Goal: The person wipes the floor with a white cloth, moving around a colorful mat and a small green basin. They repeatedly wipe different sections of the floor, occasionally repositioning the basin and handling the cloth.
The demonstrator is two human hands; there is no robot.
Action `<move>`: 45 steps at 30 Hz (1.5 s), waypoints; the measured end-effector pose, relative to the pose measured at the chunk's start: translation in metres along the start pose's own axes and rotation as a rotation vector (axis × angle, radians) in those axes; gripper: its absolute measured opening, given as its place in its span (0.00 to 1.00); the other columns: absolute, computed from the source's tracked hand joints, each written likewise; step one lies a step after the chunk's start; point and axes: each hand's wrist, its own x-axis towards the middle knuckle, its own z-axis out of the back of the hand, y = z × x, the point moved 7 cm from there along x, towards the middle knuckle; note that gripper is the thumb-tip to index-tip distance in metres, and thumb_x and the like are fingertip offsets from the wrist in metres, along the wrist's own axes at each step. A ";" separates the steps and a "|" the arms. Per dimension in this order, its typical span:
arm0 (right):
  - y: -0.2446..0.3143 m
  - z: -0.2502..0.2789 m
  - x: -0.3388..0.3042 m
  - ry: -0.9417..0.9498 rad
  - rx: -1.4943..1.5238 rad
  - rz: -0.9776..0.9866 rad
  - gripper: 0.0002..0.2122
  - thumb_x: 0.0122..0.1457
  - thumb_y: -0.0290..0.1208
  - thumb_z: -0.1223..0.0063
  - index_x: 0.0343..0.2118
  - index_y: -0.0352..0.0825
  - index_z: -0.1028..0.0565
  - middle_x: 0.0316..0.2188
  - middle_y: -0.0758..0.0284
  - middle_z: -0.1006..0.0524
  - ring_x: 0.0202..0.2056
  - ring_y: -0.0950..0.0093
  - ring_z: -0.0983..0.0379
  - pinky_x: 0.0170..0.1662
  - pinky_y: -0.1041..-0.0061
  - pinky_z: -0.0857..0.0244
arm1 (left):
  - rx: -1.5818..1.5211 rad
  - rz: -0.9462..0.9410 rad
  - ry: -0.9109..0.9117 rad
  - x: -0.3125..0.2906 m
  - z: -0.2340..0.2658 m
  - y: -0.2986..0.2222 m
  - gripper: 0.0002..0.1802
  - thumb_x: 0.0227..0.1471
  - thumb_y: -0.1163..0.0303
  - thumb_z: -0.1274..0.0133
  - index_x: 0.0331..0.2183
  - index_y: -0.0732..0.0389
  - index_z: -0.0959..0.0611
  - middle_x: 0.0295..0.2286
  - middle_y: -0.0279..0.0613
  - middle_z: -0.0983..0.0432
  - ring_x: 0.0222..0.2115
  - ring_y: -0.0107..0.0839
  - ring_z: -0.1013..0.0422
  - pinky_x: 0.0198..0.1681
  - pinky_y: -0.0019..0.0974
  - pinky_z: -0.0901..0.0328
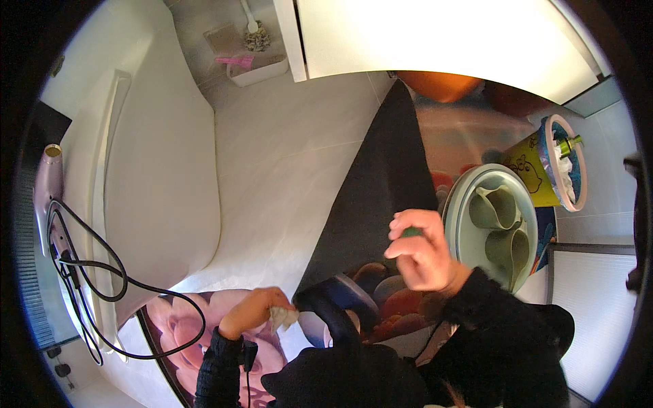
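Note:
My left hand is low and left of the middle, its fingers closed round a crumpled off-white tissue or cloth. In front of the basins, my right hand is raised with curled fingers. A small green patch shows between its thumb and fingers, too little to name. To the right of that hand, several stacked round basins hold two grey-green jugs. Below my left hand a black plug hangs on its cord.
A pink hair dryer with a looping black cord lies along the white bathtub. A yellow-green bin stands at the right. A white cabinet and a scrubbing brush are at the back. Patterned mats cover floor.

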 end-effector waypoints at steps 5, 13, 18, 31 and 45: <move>-0.011 0.088 0.003 0.517 -0.243 -0.079 0.16 0.39 0.12 0.52 0.33 0.37 0.28 0.41 0.62 0.29 0.41 0.62 0.29 0.45 0.67 0.32 | -0.194 -0.005 -0.394 0.039 0.033 -0.035 0.18 0.47 0.84 0.50 0.38 0.57 0.14 0.34 0.44 0.21 0.37 0.36 0.24 0.43 0.34 0.32; -0.005 0.316 -0.108 0.245 -0.188 -1.158 0.05 0.58 0.25 0.49 0.37 0.36 0.29 0.38 0.68 0.27 0.41 0.75 0.32 0.48 0.76 0.38 | -1.289 -0.055 -0.317 0.144 0.033 -0.080 0.15 0.58 0.79 0.53 0.48 0.64 0.21 0.42 0.43 0.21 0.40 0.33 0.23 0.46 0.36 0.28; 0.022 0.403 -0.235 0.006 -0.068 -1.283 0.09 0.58 0.36 0.45 0.40 0.41 0.27 0.37 0.74 0.27 0.40 0.81 0.31 0.46 0.78 0.35 | -1.374 -0.051 -0.220 0.198 0.032 -0.141 0.16 0.60 0.75 0.53 0.49 0.64 0.24 0.44 0.44 0.22 0.42 0.35 0.24 0.48 0.39 0.29; -0.021 0.262 -0.549 -0.240 -0.271 -1.376 0.25 0.47 0.16 0.45 0.51 0.35 0.32 0.51 0.58 0.33 0.53 0.62 0.35 0.55 0.64 0.37 | -0.696 -0.046 0.120 0.333 -0.009 -0.411 0.17 0.56 0.79 0.52 0.48 0.68 0.24 0.41 0.44 0.22 0.40 0.32 0.24 0.45 0.34 0.29; -0.101 0.239 -0.523 -0.301 -0.714 -1.049 0.17 0.52 0.23 0.50 0.47 0.34 0.30 0.52 0.58 0.34 0.56 0.56 0.41 0.63 0.55 0.51 | -0.111 -0.271 -0.103 0.485 -0.062 -0.575 0.15 0.62 0.69 0.55 0.48 0.65 0.26 0.43 0.44 0.24 0.43 0.33 0.25 0.46 0.40 0.28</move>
